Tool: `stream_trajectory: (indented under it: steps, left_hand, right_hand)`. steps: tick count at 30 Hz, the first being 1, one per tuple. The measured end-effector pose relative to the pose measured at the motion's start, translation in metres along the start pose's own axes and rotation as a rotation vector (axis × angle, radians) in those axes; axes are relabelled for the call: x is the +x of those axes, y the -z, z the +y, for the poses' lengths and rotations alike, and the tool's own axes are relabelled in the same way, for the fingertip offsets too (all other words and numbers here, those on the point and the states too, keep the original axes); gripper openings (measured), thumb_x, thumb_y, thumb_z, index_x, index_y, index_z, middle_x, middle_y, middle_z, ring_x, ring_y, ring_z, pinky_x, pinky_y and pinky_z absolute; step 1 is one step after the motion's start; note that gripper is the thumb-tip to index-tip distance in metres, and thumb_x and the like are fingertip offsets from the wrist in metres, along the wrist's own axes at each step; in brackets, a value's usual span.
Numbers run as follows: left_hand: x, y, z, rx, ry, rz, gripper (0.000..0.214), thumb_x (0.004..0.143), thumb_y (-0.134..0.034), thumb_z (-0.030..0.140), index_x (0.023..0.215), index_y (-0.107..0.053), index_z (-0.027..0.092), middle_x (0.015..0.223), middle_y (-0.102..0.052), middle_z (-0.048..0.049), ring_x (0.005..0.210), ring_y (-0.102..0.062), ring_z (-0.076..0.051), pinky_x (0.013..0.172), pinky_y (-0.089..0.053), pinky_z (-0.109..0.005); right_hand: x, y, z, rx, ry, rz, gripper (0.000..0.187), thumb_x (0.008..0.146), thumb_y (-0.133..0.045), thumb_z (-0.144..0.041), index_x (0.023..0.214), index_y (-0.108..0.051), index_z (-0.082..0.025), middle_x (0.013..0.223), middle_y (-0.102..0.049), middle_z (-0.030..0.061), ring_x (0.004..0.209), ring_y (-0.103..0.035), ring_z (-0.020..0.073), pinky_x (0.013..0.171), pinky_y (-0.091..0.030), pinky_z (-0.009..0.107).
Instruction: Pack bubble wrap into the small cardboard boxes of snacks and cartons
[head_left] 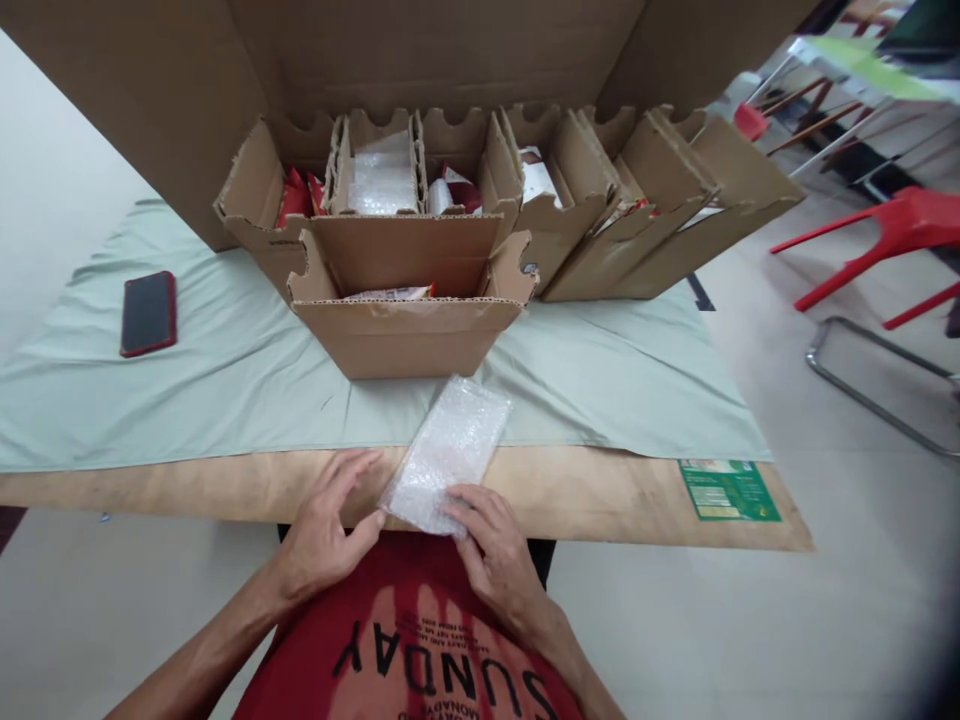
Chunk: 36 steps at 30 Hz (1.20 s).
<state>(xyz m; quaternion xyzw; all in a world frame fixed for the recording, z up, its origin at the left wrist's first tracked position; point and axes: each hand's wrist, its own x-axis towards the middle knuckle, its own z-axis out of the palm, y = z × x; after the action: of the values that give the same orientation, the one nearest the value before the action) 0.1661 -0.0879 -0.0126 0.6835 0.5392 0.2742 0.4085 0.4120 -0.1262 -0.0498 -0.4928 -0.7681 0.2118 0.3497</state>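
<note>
A flat packet wrapped in clear bubble wrap (450,450) lies at the near edge of the wooden table (600,495), partly on the pale green cloth (247,370). My left hand (326,525) rests beside its near left corner, fingers spread flat on the wood and thumb touching the wrap. My right hand (491,545) pinches the packet's near edge with curled fingers. Just behind the packet stands an open cardboard box (405,335) with a packet showing inside.
Behind it stands a row of open cardboard boxes (525,190) holding red and bubble-wrapped packets, backed by large cardboard sheets. A dark phone in a red case (148,312) lies on the cloth at left. A green label (729,490) is on the table's right corner. Red chairs (892,235) stand at right.
</note>
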Motion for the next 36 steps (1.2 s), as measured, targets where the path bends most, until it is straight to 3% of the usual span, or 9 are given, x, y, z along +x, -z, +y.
stream_trajectory:
  steps: [3, 5, 8, 12, 17, 21, 25, 29, 36]
  left_hand:
    - [0.009, 0.008, 0.004, 0.278, -0.423, -0.153, 0.057, 0.083, -0.056, 0.007, 0.137, -0.060, 0.023, 0.153, -0.052, -0.0130, 0.148, -0.039, -0.035, 0.118, -0.039, -0.058]
    - [0.020, 0.004, 0.006, 0.304, -0.514, -0.243, 0.048, 0.086, -0.052, 0.005, 0.128, -0.066, 0.022, 0.134, -0.068, -0.0114, 0.137, -0.053, -0.031, 0.114, -0.043, -0.054]
    - [0.036, -0.010, 0.002, 0.256, -0.380, -0.218, 0.027, 0.095, -0.051, 0.014, 0.110, -0.072, 0.020, 0.100, -0.078, -0.0076, 0.099, -0.070, -0.023, 0.096, -0.054, -0.044]
    - [0.052, -0.027, -0.006, 0.267, -0.163, -0.093, 0.022, 0.094, -0.057, 0.024, 0.108, -0.073, 0.019, 0.095, -0.078, -0.0068, 0.085, -0.070, -0.020, 0.084, -0.056, -0.036]
    - [0.057, -0.033, -0.008, 0.378, -0.206, -0.016, 0.023, 0.093, -0.059, 0.024, 0.112, -0.071, 0.017, 0.091, -0.077, -0.0076, 0.080, -0.070, -0.022, 0.081, -0.057, -0.037]
    - [0.045, -0.018, 0.002, 0.428, -0.371, 0.061, 0.039, 0.094, -0.065, 0.029, 0.130, -0.062, 0.016, 0.123, -0.070, -0.0166, 0.116, -0.064, -0.031, 0.100, -0.052, -0.047]
    - [0.034, -0.010, 0.011, 0.388, -0.568, -0.097, 0.038, 0.093, -0.063, 0.020, 0.130, -0.062, 0.019, 0.133, -0.068, -0.0147, 0.129, -0.058, -0.031, 0.109, -0.045, -0.050]
    - [0.049, -0.024, 0.005, 0.272, -0.412, -0.073, 0.025, 0.097, -0.055, 0.016, 0.118, -0.068, 0.016, 0.101, -0.077, -0.0093, 0.090, -0.069, -0.022, 0.088, -0.054, -0.040]
    - [0.074, -0.030, -0.004, 0.210, -0.143, 0.231, 0.030, 0.094, -0.059, 0.036, 0.113, -0.071, 0.015, 0.097, -0.073, -0.0112, 0.085, -0.067, -0.024, 0.077, -0.055, -0.038]
  right_hand:
    - [0.004, 0.006, 0.006, 0.133, -0.067, 0.008, 0.031, 0.095, -0.050, -0.012, 0.116, -0.070, -0.024, 0.112, -0.077, 0.0084, 0.108, -0.071, 0.0228, 0.095, -0.059, 0.043]
    - [0.004, 0.009, 0.007, 0.215, -0.147, -0.024, 0.029, 0.097, -0.051, -0.015, 0.115, -0.071, -0.024, 0.111, -0.077, 0.0080, 0.107, -0.072, 0.0225, 0.094, -0.060, 0.041]
    - [0.001, 0.012, 0.003, 0.219, -0.239, 0.070, 0.027, 0.098, -0.053, -0.017, 0.119, -0.069, -0.023, 0.115, -0.076, 0.0092, 0.108, -0.072, 0.0226, 0.093, -0.060, 0.039]
    - [-0.005, 0.017, -0.007, -0.074, -0.105, 0.276, 0.038, 0.093, -0.060, -0.011, 0.127, -0.063, -0.025, 0.116, -0.072, 0.0102, 0.111, -0.068, 0.0255, 0.092, -0.056, 0.042]
    - [0.010, 0.014, -0.002, -0.327, 0.045, 0.053, 0.028, 0.093, -0.060, -0.013, 0.118, -0.068, -0.023, 0.124, -0.074, 0.0092, 0.117, -0.063, 0.0288, 0.092, -0.046, 0.044]
    - [0.025, 0.012, 0.009, -0.299, 0.016, 0.061, 0.026, 0.096, -0.055, -0.010, 0.114, -0.069, -0.023, 0.112, -0.078, 0.0057, 0.113, -0.065, 0.0263, 0.091, -0.044, 0.042]
    - [0.028, 0.020, 0.012, -0.113, -0.026, 0.025, 0.022, 0.099, -0.053, -0.015, 0.113, -0.068, -0.024, 0.101, -0.078, 0.0045, 0.098, -0.067, 0.0228, 0.086, -0.048, 0.040]
    - [0.028, 0.027, 0.010, -0.135, -0.064, 0.058, 0.025, 0.100, -0.056, -0.023, 0.123, -0.063, -0.022, 0.111, -0.075, 0.0081, 0.104, -0.065, 0.0240, 0.087, -0.050, 0.039]
    - [0.050, 0.019, 0.025, -0.445, 0.029, -0.061, 0.033, 0.095, -0.061, -0.017, 0.127, -0.065, -0.024, 0.132, -0.069, 0.0109, 0.118, -0.060, 0.0313, 0.091, -0.046, 0.045]
